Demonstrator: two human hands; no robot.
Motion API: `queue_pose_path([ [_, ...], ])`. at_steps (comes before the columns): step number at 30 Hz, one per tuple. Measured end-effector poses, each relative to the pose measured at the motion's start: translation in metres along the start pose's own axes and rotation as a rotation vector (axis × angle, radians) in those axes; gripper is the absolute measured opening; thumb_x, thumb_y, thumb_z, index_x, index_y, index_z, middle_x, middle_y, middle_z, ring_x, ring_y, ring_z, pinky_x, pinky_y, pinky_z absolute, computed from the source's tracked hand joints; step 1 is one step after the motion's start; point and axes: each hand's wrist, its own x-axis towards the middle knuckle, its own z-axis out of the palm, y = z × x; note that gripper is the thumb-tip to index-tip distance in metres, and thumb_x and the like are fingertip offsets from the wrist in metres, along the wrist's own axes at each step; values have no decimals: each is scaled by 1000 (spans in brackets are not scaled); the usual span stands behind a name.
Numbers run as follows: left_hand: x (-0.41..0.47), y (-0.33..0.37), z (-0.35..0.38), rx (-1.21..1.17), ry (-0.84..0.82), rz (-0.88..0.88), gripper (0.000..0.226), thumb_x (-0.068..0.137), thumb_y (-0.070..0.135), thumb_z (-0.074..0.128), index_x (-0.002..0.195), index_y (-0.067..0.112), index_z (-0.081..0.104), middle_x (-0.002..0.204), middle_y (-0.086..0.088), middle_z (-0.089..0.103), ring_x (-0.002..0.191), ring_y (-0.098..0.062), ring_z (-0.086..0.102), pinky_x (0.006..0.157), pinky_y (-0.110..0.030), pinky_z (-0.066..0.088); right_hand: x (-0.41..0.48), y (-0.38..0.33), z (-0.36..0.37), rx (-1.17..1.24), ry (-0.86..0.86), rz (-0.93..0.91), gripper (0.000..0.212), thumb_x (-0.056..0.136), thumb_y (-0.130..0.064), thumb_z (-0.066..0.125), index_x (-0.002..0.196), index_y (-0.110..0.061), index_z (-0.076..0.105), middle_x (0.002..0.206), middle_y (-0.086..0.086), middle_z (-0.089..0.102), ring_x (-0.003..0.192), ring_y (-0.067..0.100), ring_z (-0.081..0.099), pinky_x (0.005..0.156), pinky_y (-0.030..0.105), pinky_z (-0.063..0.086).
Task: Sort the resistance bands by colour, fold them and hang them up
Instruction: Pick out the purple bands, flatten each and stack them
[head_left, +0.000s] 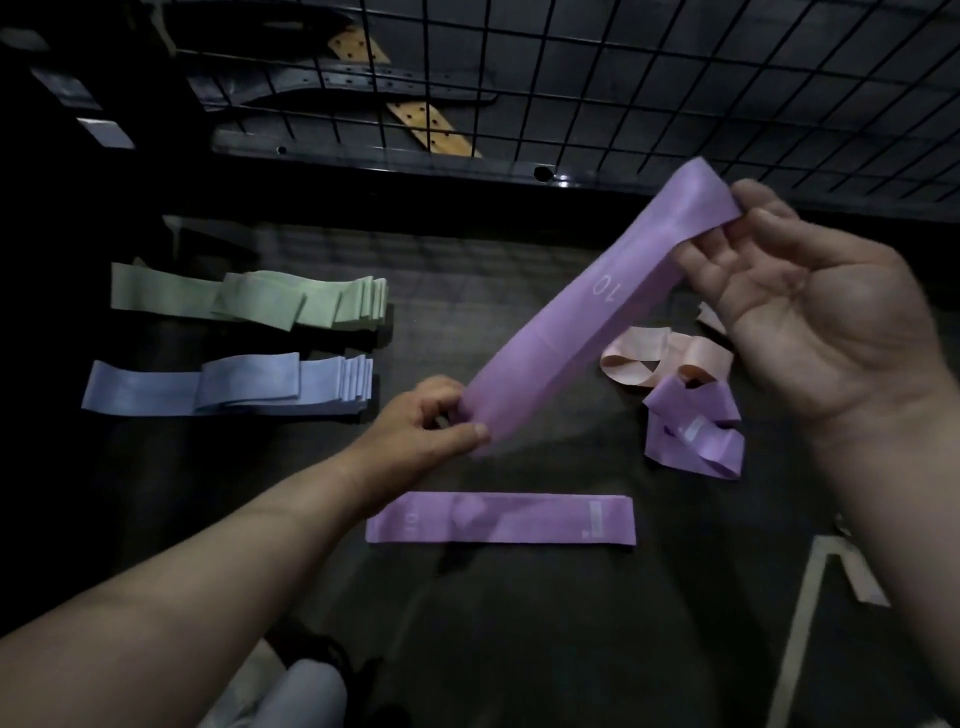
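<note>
Dark tabletop fills centre and lower frame; black wire grid spans the upper right, dim room beyond.

Upper left: green bands stacked flat. Below them, blue bands, likewise stacked.

Held purple band stretched taut in the air, long axis diagonal from centre frame to upper right. Right hand pinches the upper end, palm up; left hand grips the lower end.

Flat purple band lies straight on the tabletop at lower centre, just below the left hand. Judgement: held band goes there next; left hand nearer.

Right of centre: crumpled purple band touching loose peach bands, unsorted.
</note>
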Motion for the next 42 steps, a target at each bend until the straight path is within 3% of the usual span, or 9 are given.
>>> queue_pose_path([
  [2,1,-3,-4,44,80,71,50,65,52,67,87,7,69,120,6,47,111,0,50,91,-19,46,0,1,-9,-71,50,13,44,84,4,51,126,-6,49,131,18,61,114,27,66,95,45,54],
  [7,1,-5,-13,-150,106,7,50,59,48,70,82,3,71,137,11,47,122,0,48,91,-20,46,1,12,-28,-97,181,35,40,91,9,45,129,-2,52,118,19,68,108,25,69,93,37,56],
  [10,1,-3,-11,-406,84,-79,38,60,32,70,90,11,77,109,-4,70,97,-16,65,81,-26,49,2,19,-34,-172,224,61,47,89,9,47,134,-3,50,121,19,63,104,24,70,92,37,56],
  [15,1,12,-6,-496,131,-132,20,75,21,57,79,13,75,76,-8,66,70,-20,58,63,-28,47,-2,33,-45,-457,216,239,49,94,7,48,140,-11,45,124,23,59,110,32,65,90,43,57],
  [22,6,35,8,-404,-2,-13,26,85,22,56,91,1,70,81,-22,58,73,-23,53,60,-30,42,-37,87,-31,-1383,-355,309,79,75,-26,83,139,-46,41,124,-15,55,112,0,58,92,26,54],
  [25,7,44,9,-330,-69,42,30,87,21,51,100,7,75,93,-25,67,76,-20,55,63,-28,41,-37,100,-26,-1523,-293,34,39,84,-27,73,119,-39,58,100,-17,66,92,-4,61,78,20,51],
  [33,15,41,7,-458,189,-15,51,61,5,52,108,18,65,103,-5,66,79,-11,60,63,-24,43,-30,91,-18,-1323,-129,9,10,94,-25,63,104,-28,67,90,-3,72,85,12,68,82,39,58],
  [37,9,28,3,-239,-65,74,71,67,10,62,135,26,51,137,4,55,126,-8,50,98,-24,46,-30,77,-3,-750,-87,219,22,94,-15,60,115,-17,66,102,7,75,95,23,72,85,46,59],
  [42,5,23,9,-75,-126,107,51,70,32,72,119,19,64,129,-4,60,123,-15,55,109,-38,42,-25,56,12,-351,-64,262,27,88,-19,56,113,-12,65,90,4,72,77,13,71,67,29,60],
])
